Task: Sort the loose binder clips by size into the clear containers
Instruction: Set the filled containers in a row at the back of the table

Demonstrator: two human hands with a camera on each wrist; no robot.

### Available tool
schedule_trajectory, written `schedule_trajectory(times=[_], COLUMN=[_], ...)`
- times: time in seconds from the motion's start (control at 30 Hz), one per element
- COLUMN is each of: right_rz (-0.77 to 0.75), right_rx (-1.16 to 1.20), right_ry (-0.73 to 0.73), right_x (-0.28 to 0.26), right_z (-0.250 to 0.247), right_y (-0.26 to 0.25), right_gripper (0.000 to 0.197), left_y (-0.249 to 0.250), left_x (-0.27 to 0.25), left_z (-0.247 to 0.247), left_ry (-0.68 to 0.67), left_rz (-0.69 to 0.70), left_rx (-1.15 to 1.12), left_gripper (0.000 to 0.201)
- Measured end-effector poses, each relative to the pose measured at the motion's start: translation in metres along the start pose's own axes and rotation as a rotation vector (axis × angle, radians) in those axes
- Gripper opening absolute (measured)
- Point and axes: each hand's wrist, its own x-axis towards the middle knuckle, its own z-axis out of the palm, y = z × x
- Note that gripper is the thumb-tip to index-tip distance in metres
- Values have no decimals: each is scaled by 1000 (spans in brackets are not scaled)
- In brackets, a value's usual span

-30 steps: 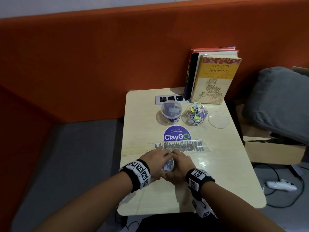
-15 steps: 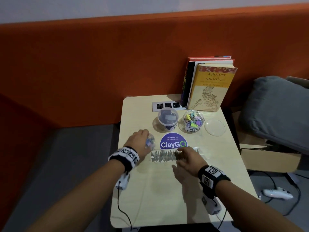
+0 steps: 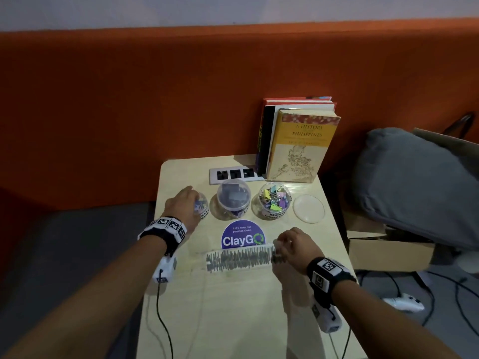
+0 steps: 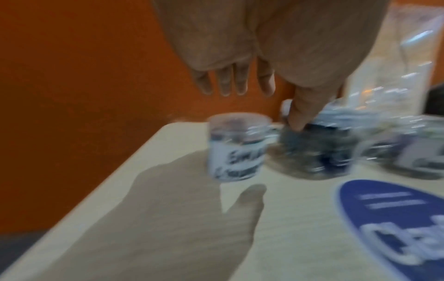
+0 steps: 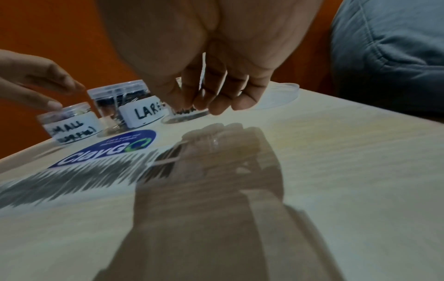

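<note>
Three clear containers stand in a row at the back of the table (image 3: 233, 307). The small one (image 3: 202, 209) (image 4: 236, 148) (image 5: 72, 121), lidded and labelled, is at the left. My left hand (image 3: 185, 203) (image 4: 252, 91) (image 5: 48, 89) hovers over it with straight fingers, a fingertip at its lid. The large lidded container (image 3: 234, 200) (image 5: 127, 102) is in the middle. The open medium container (image 3: 274, 202) holds several coloured binder clips. My right hand (image 3: 287, 244) (image 5: 199, 102) hangs with curled fingers at the right end of a scribbled strip (image 3: 241, 259); I see nothing in it.
A loose clear lid (image 3: 308, 209) lies right of the medium container. A round ClayGo sticker (image 3: 243, 235) is on the table. Books (image 3: 298, 141) and a socket panel (image 3: 233, 174) stand at the back. A grey cushion (image 3: 414, 182) and cardboard box (image 3: 388, 252) lie to the right.
My left hand carried the small container from the table's front to the back left, beside the large one, and let go. My right hand moved to the strip's right end and curled.
</note>
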Motion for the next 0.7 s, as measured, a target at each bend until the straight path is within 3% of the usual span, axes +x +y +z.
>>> schedule_trajectory(times=[0.2,0.3,0.43,0.57,0.7], right_rz=[34,23,41,0,-13], right_rx=[14,46,159,241,192], right_ry=[190,232,59,2,83], right_x=[29,50,67,71,74], right_z=[-39,-56,-70,-66,-65], right_y=[17,18,6,11,32], right_gripper=[14,41,81,75,55], left_y=[84,135,175,186,189], left_x=[-7,2,20,30,22], left_z=[-9,-3,14,29,28], left_ry=[199,169,53,-63,-56], left_rz=[221,346,320,274,295], left_rx=[65,132,283,376,355], left_gripper=[55,64,91,110,105])
